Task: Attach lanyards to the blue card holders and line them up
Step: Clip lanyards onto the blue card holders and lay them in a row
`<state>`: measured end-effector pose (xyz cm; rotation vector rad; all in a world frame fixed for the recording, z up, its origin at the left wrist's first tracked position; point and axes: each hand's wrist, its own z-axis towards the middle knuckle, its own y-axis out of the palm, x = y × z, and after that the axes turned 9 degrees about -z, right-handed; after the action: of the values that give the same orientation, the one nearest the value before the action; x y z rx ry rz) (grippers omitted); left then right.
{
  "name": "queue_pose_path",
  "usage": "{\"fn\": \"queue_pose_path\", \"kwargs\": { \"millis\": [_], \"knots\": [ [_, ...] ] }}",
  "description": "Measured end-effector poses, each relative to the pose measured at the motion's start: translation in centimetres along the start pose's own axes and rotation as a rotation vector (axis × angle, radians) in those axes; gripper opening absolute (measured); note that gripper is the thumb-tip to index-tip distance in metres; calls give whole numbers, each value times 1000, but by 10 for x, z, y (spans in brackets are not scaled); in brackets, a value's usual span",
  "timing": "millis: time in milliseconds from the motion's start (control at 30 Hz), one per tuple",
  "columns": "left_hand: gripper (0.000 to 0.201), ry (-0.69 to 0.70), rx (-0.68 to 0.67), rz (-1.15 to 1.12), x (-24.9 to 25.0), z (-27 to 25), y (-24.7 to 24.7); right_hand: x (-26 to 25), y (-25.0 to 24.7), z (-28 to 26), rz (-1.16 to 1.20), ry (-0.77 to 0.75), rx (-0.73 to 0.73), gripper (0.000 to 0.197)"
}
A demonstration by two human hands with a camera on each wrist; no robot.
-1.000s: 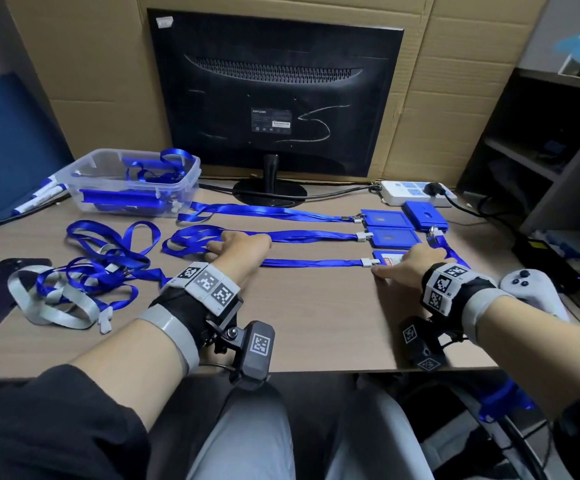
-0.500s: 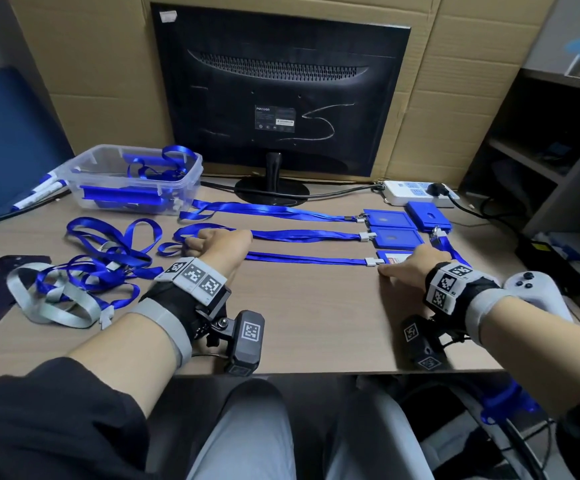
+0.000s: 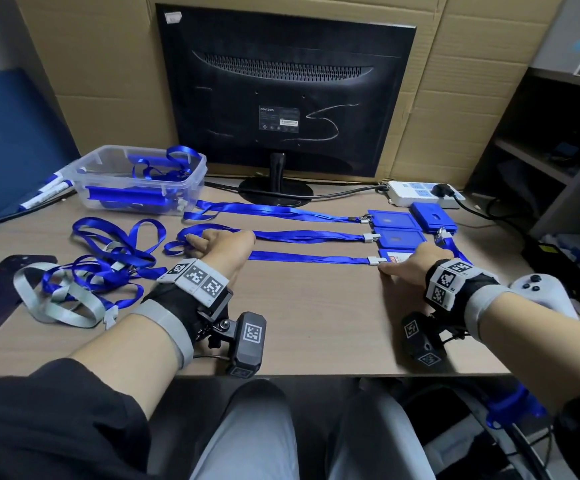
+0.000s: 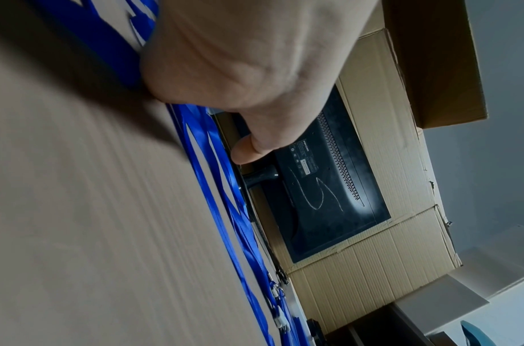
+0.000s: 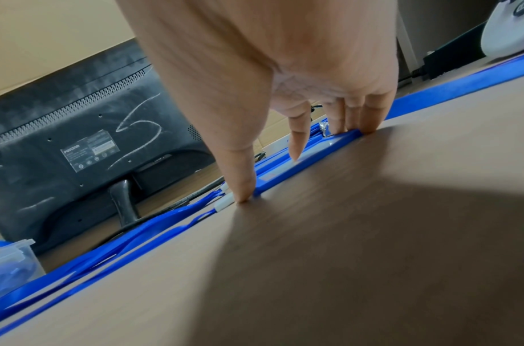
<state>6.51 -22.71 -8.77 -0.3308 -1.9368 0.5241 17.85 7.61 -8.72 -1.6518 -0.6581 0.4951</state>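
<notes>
The third lanyard (image 3: 307,259), lowest of 3 in the centre of the head view, now lies taut and parallel to the 2 above it; 1 s ago it sat lower in the frame and nearer the table (image 3: 316,313) edge. The left hand (image 3: 221,245) has slid toward frame left, drawing out the loop end; whether its fingers are curled on the strap or flat on it I cannot tell. The right hand (image 3: 416,263), fingers straight and spread, presses the third card holder (image 3: 390,255) flat, thumb tip beside the white clip (image 5: 225,203).

Judgement: row 3 is nearly aligned. A fourth holder (image 3: 432,218) lies at right, askew.

Containers: the clear plastic bin (image 3: 143,178), upper left, holds loose blue lanyards and flat blue pieces, possibly more holders. Loose blue and grey lanyards (image 3: 84,271) lie tangled left of the rows.
</notes>
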Motion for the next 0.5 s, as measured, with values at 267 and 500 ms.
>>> {"fn": "queue_pose_path", "kwargs": {
  "millis": [267,500],
  "knots": [
    [97,-7,75,-7,10,-16,-12,11,-6,-4,115,-10,-37,74],
    [61,112,-122,-341,39,-45,17,38,-33,22,294,103,115,57]
  ]
}}
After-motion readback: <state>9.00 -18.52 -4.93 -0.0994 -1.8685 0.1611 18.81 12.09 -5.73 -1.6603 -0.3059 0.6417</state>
